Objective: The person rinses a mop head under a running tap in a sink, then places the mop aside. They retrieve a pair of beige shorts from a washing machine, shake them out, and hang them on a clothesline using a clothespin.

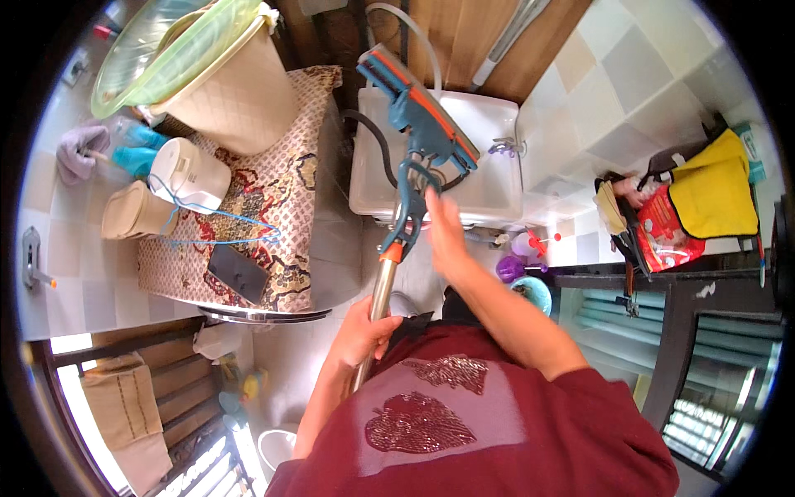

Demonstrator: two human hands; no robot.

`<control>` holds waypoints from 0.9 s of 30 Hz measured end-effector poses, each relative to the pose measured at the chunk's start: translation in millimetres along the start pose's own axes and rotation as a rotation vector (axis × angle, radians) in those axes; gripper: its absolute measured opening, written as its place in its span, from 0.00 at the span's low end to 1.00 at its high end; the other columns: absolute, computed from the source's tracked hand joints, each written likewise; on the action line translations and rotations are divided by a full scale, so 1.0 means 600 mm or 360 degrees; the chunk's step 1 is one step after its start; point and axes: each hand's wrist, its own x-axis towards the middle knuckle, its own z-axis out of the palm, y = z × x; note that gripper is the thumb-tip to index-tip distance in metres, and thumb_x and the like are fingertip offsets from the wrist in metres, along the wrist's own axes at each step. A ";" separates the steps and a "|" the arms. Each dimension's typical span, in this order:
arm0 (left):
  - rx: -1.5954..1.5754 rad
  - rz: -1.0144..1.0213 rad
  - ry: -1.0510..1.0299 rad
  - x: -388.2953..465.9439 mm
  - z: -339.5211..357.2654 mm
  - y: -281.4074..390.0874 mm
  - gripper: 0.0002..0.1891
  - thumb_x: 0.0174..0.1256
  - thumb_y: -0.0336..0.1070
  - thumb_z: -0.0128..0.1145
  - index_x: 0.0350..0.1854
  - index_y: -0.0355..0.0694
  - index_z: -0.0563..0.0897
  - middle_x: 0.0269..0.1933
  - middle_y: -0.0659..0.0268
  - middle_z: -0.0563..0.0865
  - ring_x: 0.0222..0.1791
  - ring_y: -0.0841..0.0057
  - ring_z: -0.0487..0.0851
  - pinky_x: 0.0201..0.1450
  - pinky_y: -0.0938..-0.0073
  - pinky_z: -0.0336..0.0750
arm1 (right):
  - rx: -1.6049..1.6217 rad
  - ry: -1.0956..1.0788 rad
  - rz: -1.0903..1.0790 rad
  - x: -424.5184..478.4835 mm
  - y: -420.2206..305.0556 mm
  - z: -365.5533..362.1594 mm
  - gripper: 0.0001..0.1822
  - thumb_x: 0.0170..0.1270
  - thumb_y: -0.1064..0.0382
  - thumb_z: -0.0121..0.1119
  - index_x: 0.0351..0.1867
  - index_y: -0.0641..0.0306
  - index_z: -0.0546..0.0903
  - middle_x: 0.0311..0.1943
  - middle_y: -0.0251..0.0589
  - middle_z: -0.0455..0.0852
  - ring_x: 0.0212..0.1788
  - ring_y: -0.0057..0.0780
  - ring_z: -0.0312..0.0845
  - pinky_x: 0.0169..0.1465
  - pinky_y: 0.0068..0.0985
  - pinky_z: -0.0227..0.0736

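A squeeze mop's blue head with an orange strip (pixel 425 112) is tilted over a white sink basin (pixel 497 192). Its metal pole (pixel 383 286) runs down towards my body, with an orange collar below a blue lever (pixel 407 205). My left hand (pixel 366 332) is closed around the pole below the collar. Beside the lever, my right hand (pixel 444 233) is blurred, its fingers extended and nothing held; whether a fingertip touches the lever cannot be told.
At left, a patterned cloth (pixel 292 261) covers an appliance bearing a smartphone (pixel 238 273), a blue hanger (pixel 233 214), a white lidded container (pixel 189 174) and a large beige basket (pixel 242 93). A purple bottle (pixel 510 268) and a light-blue bucket (pixel 534 295) stand at right.
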 end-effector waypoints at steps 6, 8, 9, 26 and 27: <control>0.0384 0.0175 0.0021 0.003 0.032 0.008 0.08 0.47 0.26 0.49 0.30 0.35 0.67 0.17 0.68 0.70 0.10 0.82 0.69 0.11 0.84 0.63 | 0.0665 -0.0289 0.1125 -0.137 -0.049 0.065 0.16 0.50 0.51 0.62 0.25 0.54 0.67 0.14 0.26 0.64 0.17 0.20 0.62 0.32 0.26 0.67; 0.0612 0.0222 0.0155 -0.002 0.048 -0.004 0.10 0.47 0.28 0.49 0.33 0.34 0.67 0.18 0.64 0.72 0.11 0.77 0.71 0.14 0.79 0.66 | 0.0672 -0.0157 0.1118 -0.139 -0.048 0.065 0.19 0.50 0.53 0.62 0.21 0.51 0.61 0.09 0.19 0.56 0.10 0.13 0.51 0.30 0.22 0.64; 0.0715 0.0243 0.0224 0.000 0.054 -0.014 0.11 0.47 0.28 0.49 0.35 0.34 0.68 0.19 0.61 0.73 0.12 0.74 0.72 0.15 0.77 0.68 | 0.0653 -0.0106 0.1094 -0.141 -0.045 0.061 0.19 0.50 0.51 0.62 0.19 0.50 0.61 0.08 0.19 0.54 0.09 0.13 0.49 0.25 0.20 0.60; 0.0942 -0.0954 0.0708 -0.428 0.109 -0.388 0.12 0.47 0.32 0.51 0.36 0.42 0.80 0.31 0.56 0.82 0.33 0.63 0.80 0.40 0.70 0.72 | 0.0264 -0.0276 0.1231 -0.182 0.050 -0.035 0.13 0.54 0.56 0.57 0.23 0.57 0.66 0.15 0.33 0.66 0.15 0.26 0.63 0.22 0.27 0.65; 0.0933 -0.0857 0.0798 -0.426 0.118 -0.406 0.11 0.48 0.33 0.51 0.36 0.42 0.80 0.30 0.55 0.81 0.33 0.62 0.80 0.39 0.69 0.72 | 0.0290 -0.0263 0.1278 -0.177 0.052 -0.036 0.13 0.54 0.56 0.57 0.22 0.57 0.66 0.14 0.32 0.66 0.15 0.26 0.63 0.22 0.27 0.65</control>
